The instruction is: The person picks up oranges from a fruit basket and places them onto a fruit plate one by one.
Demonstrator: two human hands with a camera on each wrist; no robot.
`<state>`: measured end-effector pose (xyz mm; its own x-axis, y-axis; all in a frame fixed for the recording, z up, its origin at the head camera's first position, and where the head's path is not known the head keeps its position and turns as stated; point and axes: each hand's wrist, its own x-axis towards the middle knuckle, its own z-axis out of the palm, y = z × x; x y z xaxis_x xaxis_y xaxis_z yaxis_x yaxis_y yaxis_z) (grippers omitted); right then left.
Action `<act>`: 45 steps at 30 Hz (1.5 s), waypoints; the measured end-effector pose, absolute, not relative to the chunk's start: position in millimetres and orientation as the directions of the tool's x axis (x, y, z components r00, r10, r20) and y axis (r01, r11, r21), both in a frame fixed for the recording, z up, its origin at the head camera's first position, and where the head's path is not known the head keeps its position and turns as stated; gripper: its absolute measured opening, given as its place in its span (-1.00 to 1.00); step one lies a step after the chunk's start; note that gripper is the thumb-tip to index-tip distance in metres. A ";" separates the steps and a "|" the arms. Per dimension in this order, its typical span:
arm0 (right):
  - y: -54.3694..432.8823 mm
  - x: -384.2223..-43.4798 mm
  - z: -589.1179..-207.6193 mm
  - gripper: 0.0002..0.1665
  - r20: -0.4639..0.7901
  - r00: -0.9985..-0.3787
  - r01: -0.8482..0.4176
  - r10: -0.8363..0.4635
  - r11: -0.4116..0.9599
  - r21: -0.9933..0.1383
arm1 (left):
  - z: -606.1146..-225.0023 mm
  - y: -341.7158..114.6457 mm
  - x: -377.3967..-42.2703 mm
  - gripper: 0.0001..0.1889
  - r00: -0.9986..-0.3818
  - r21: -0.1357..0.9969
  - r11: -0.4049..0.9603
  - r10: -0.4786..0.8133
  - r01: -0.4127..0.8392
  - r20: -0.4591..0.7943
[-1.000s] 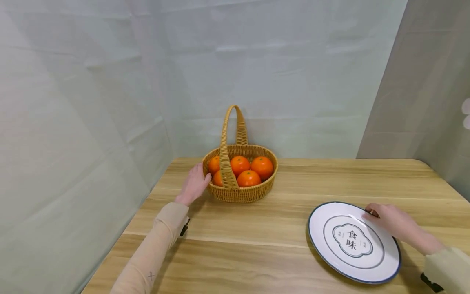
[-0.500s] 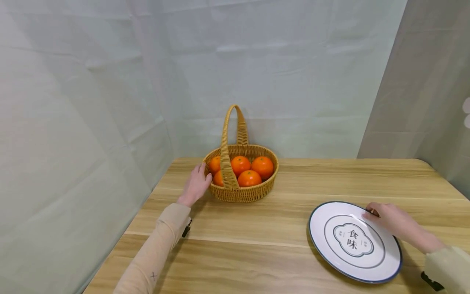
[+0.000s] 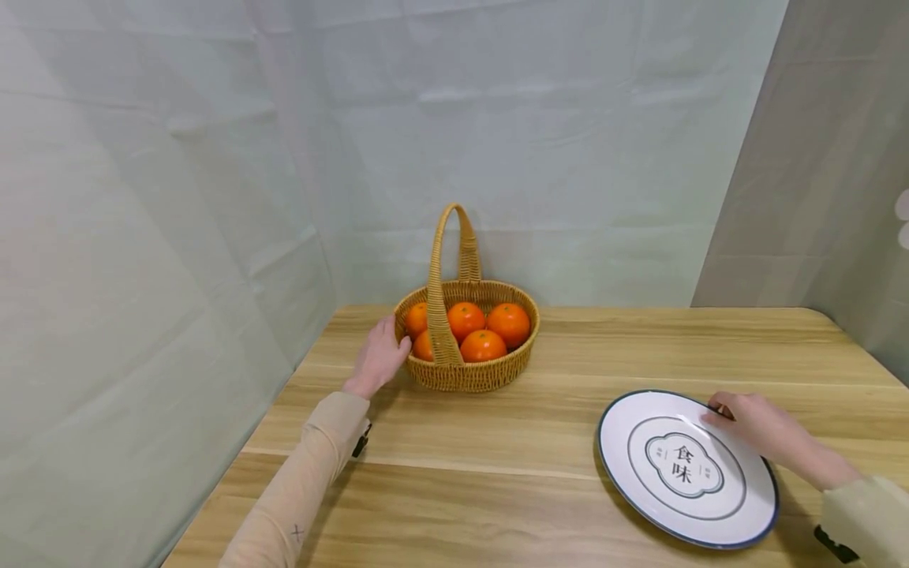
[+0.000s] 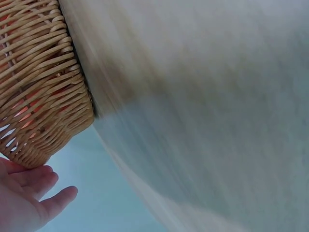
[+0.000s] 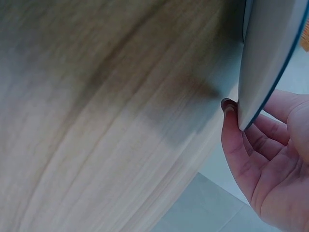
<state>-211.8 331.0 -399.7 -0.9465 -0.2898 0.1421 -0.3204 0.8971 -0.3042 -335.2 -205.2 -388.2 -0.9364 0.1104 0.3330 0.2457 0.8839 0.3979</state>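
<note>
At the back of the table, a woven basket [image 3: 466,379] with a tall arched handle holds several oranges [image 3: 483,345]. My left hand [image 3: 379,359] touches the basket's left side near the rim. In the left wrist view the fingers [image 4: 57,202] of that hand look loosely extended, and the basket's weave [image 4: 43,92] hides part of the fruit. A white plate [image 3: 675,513] with a blue rim and dark printed characters is at the right. My right hand [image 3: 767,430] pinches its upper right rim. In the right wrist view, fingers [image 5: 236,150] curl under the plate's edge [image 5: 270,63].
The wooden table [image 3: 454,489] carries both the basket and the plate. A pale cloth curtain [image 3: 568,158] hangs behind the table, and another stretch of cloth [image 3: 142,276] runs along its left side.
Almost nothing differs. The basket, plate and both hands appear a few pixels further right in the view; the hands keep the same contact.
</note>
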 end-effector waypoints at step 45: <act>270.4 -239.0 -399.2 -0.88 0.145 -0.925 -0.379 -0.350 0.862 -0.336 | -387.7 -203.6 -336.0 -0.39 -0.926 0.293 0.925 0.130 0.241 0.353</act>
<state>-239.0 270.4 -399.2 -0.9253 -0.3503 0.1451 -0.3791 0.8620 -0.3364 -336.0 -203.6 -387.7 -0.9265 0.1297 0.3533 0.2413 0.9251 0.2931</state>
